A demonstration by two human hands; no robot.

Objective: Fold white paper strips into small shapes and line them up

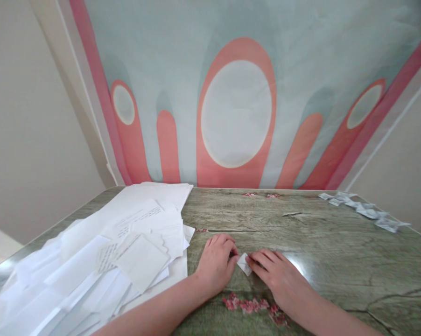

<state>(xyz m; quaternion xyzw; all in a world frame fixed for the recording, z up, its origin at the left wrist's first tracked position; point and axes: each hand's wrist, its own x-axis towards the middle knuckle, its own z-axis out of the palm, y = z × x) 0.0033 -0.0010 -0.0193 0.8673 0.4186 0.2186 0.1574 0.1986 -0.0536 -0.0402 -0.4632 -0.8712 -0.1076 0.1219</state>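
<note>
Light: even, moderately bright, source outside my view. Glare: white patch (299, 268) on the tabletop (340, 256), right of the fingers (266, 255) of the right hand (279, 274). Shadow: faint, beneath those fingers. Softness: print on the papers (145, 266), left of the fingers, too blurred for my remote reading. Distortion: wide-angle; backdrop (182, 51) edges beyond the fingers splay outward. Far upper-right corner: darkened.

Behind the table (336, 252), a grey-green banner (185, 60) bears coral arches (168, 144) and white ovals (236, 114). A plain wall (28, 130) stands to the table's left, another wall (403, 154) to its right. Light (299, 268) glares on the table's wood grain.
</note>
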